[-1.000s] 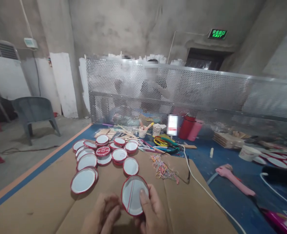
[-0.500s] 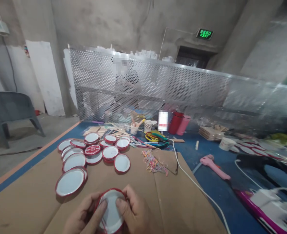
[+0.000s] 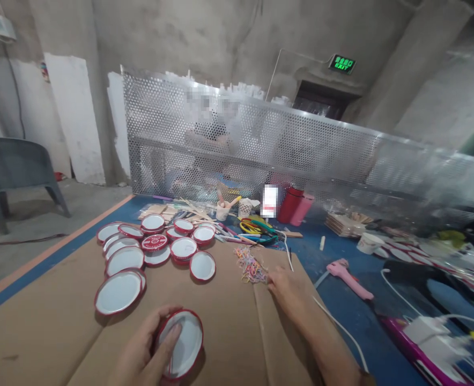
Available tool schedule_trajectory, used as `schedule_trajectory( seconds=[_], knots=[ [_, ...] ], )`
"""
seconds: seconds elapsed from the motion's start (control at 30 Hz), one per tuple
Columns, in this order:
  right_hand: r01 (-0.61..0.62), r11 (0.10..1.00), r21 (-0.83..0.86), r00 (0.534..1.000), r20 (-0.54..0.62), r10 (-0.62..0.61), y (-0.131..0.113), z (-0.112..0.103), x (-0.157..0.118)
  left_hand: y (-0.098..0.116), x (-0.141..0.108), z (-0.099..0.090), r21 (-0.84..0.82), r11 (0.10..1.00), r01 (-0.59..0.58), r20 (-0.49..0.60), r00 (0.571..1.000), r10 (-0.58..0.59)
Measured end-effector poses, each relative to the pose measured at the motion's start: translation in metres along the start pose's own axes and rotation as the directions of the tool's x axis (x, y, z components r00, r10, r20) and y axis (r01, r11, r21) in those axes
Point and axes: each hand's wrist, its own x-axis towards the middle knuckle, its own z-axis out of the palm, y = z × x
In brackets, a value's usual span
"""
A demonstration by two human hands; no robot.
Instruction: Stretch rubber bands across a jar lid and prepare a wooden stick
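Left hand [image 3: 150, 343] is grasping a round, white-faced, red-rimmed metal lid [image 3: 189, 340] over brown cardboard [image 3: 224, 316] | Right hand [image 3: 282, 284], no longer holding it, is reaching to the edge of tangled multicoloured thin bands [image 3: 249, 265], cannot tell if pinching any | Left hand is supporting lid alone

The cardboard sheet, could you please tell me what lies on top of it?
Red-rimmed lids and a heap of colourful strands, with the right hand at the heap's edge. Whatever is under the hand and the overlapping lids is covered.

Open lane of cardboard [image 3: 226, 276] between clustered lids [image 3: 154, 242] and colorful strands [image 3: 250, 266].
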Motion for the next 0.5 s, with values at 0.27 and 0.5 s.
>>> schedule_trajectory(
  seconds=[0.27, 0.5],
  knots=[
    [-0.066, 0.987, 0.145, 0.998, 0.024, 0.063, -0.003, -0.001, 0.002, -0.013, 0.003, 0.003, 0.075, 0.989, -0.128, -0.040, 0.991, 0.131],
    [-0.093, 0.543, 0.835, 0.983, 0.164, -0.083, -0.043, -0.027, -0.008, -0.013, 0.001, 0.004, 0.031, 0.991, -0.131, 0.022, 0.991, 0.131]
  ],
)
